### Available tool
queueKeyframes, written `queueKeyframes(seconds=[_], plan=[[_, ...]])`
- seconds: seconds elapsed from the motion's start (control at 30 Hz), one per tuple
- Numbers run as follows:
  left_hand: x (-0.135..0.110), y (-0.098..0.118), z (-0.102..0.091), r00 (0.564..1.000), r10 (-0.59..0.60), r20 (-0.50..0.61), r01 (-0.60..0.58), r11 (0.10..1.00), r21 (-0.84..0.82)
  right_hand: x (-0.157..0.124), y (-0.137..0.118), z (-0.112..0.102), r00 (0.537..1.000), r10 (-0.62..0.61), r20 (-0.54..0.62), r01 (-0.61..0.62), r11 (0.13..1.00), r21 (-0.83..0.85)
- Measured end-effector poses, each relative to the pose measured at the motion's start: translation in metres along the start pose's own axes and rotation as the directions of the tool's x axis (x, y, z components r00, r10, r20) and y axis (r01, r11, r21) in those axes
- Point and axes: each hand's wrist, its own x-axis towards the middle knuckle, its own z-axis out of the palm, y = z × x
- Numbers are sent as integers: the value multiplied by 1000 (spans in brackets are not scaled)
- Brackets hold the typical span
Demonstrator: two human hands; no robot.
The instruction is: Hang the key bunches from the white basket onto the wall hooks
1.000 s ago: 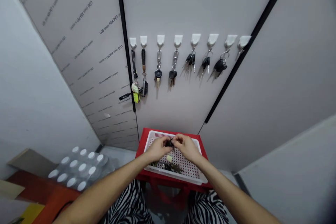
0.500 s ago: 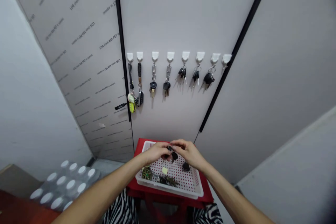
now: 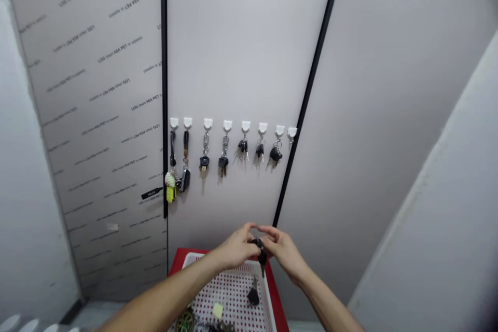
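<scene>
Above the far rim of a white perforated basket (image 3: 229, 285), my left hand (image 3: 237, 246) and my right hand (image 3: 284, 251) meet around a bunch of dark-headed keys (image 3: 261, 257). Both hands have their fingers closed on it, and one key blade hangs down between them. Partly hidden by the fingers is the ring at the top. Inside the basket lie another black key (image 3: 253, 295), a pale yellow square piece (image 3: 218, 310) and a green-gold round item (image 3: 184, 320), close to the lower edge of the view.
A row of white hooks (image 3: 227, 125) runs along the grey panel, most bearing keys, such as a lime-green key tag (image 3: 171, 194) at the left. The rightmost hook (image 3: 291, 133) sits by a black strip (image 3: 307, 93). A red surface (image 3: 278, 298) supports the basket.
Both hands have lifted the keys up from inside the basket to above its far rim. The view has shifted, so the hooks appear lower and further left.
</scene>
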Motion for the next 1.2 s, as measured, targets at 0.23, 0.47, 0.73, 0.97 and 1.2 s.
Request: queueKeyframes(seconds=[0.23, 0.47, 0.73, 0.97, 1.2], plan=[[17, 26, 6, 997, 76, 20, -78, 987, 138, -4, -24, -27, 993, -110, 39, 115, 980, -160], [43, 49, 13, 967, 201, -159, -176, 971, 159, 12, -59, -48, 916, -340, -213, 267, 912, -311], [89, 110, 20, 916, 296, -269, -235, 943, 236, 63, -132, -85, 739, -573, -355, 406, 798, -445], [99, 154, 31, 850, 413, -325, -208, 832, 514, 91, -166, -97, 637, -614, -466, 245, 734, -633], [107, 157, 28, 858, 365, -362, -114, 822, 558, 103, -174, -95, 648, -560, -516, 78, 723, -686]])
